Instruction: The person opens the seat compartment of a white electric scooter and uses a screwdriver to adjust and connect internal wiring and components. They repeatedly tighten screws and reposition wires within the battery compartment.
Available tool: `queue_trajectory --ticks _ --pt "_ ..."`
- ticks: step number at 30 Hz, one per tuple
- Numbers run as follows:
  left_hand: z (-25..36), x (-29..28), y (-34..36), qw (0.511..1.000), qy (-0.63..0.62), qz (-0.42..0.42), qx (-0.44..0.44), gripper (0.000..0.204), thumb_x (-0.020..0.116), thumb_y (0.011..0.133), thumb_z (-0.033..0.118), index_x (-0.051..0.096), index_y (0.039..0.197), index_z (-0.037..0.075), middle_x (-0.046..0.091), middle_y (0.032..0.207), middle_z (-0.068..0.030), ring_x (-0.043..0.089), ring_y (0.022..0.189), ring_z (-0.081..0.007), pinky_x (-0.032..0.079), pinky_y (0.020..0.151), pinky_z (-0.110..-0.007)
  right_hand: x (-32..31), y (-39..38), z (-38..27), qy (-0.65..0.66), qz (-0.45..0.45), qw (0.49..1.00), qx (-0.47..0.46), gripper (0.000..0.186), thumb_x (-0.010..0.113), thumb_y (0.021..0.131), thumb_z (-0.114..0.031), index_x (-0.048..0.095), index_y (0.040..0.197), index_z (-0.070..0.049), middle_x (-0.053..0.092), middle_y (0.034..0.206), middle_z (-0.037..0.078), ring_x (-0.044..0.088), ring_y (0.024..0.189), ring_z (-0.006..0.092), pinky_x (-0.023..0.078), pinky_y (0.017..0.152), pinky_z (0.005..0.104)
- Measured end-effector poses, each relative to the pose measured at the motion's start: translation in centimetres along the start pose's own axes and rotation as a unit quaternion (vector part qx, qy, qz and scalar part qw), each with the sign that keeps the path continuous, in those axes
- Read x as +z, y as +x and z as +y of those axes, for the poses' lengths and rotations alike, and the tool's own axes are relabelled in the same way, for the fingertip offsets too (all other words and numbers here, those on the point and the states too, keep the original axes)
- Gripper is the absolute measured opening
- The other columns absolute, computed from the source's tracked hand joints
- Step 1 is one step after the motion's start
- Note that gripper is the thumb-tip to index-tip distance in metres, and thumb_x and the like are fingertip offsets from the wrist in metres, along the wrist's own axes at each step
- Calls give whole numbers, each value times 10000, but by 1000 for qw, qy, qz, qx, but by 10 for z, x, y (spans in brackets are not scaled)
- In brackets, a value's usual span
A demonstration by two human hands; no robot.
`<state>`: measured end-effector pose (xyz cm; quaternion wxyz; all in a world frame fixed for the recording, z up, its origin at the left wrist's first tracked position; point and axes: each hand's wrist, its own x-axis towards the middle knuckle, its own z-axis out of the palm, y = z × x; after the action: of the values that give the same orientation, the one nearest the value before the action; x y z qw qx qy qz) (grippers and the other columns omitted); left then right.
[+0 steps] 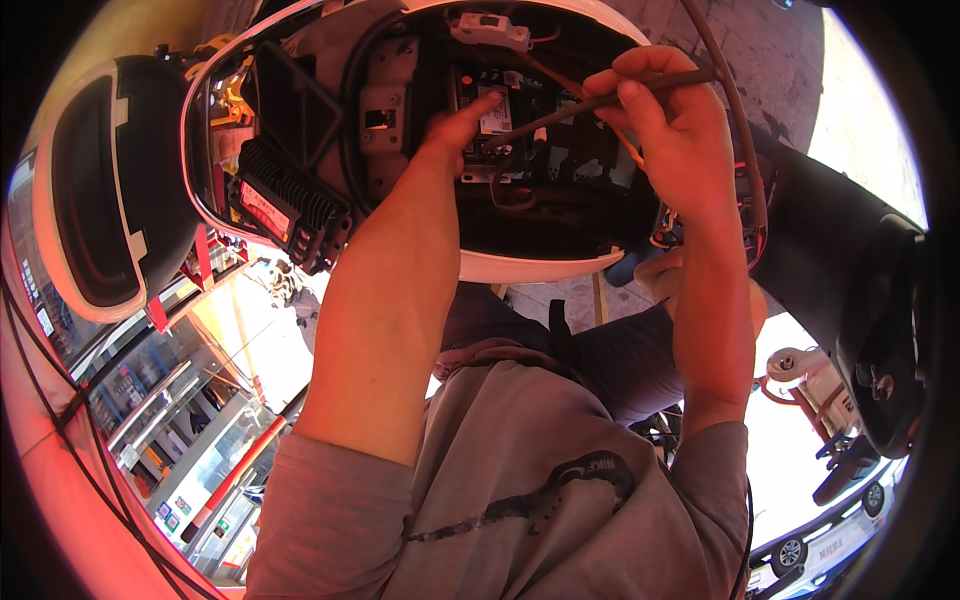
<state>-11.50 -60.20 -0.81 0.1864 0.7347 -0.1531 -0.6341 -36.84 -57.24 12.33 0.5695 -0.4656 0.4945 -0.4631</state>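
An electric scooter's open under-seat compartment [560, 225] lies in front of me. My left hand [455, 135] reaches into it, with one digit stretched out against a dark box carrying a white label [495, 115]; its other fingers are mostly hidden. My right hand [680, 125] is closed around a brown sheathed cable [570, 115], which runs down to the terminals beside my left hand. Orange wires [632, 148] pass just below the right hand. A white circuit breaker [490, 30] sits at the compartment's far edge, with a wire leading from it.
A black finned controller [285, 205] rests left of the compartment, by a metal latch bracket [385, 118]. Further left is a black and white rear box [110, 190]. The dark seat [840, 250] stands to the right. A parked car [825, 545] shows at lower right.
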Motion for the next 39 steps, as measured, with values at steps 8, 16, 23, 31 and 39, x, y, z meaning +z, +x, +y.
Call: queue_trajectory --ticks 8,16,23,31,39 --pt "-7 -7 14 1000 -8 25 12 553 786 784 388 609 1155 17 678 1010 -155 700 813 -267 609 703 -432 -5 1 -7 -3 21 999 -46 150 481 987 -44 526 1122 5 671 1021 127 654 1000 189 557 839 289" --pt "7 2 -19 998 -53 -18 -12 525 813 760 337 634 1135 16 695 1029 -141 695 871 -268 581 773 -444 -167 -49 -103 -157 201 955 -154 328 477 995 -133 499 1283 21 679 981 141 668 970 248 557 848 364" --pt "6 2 -9 999 -33 -14 -10 561 812 750 401 637 1146 45 695 1036 -124 683 888 -260 552 821 -435 -249 -22 23 -315 189 912 184 257 534 939 -166 553 1152 -23 664 853 81 623 701 143 517 615 268" --pt "2 -6 5 1000 -10 0 0 503 779 795 399 652 1126 43 700 1043 -123 693 885 -258 572 799 -415 -227 20 238 -519 49 792 317 352 560 868 -198 510 1113 50 623 1118 300 603 1076 429 487 915 472" --pt "5 0 -11 1000 -13 2 3 634 804 768 394 583 1213 0 682 1079 -140 681 933 -263 558 824 -414 -217 37 277 -532 82 782 314 288 574 841 -127 475 1063 28 650 1041 292 633 1029 421 509 888 468"
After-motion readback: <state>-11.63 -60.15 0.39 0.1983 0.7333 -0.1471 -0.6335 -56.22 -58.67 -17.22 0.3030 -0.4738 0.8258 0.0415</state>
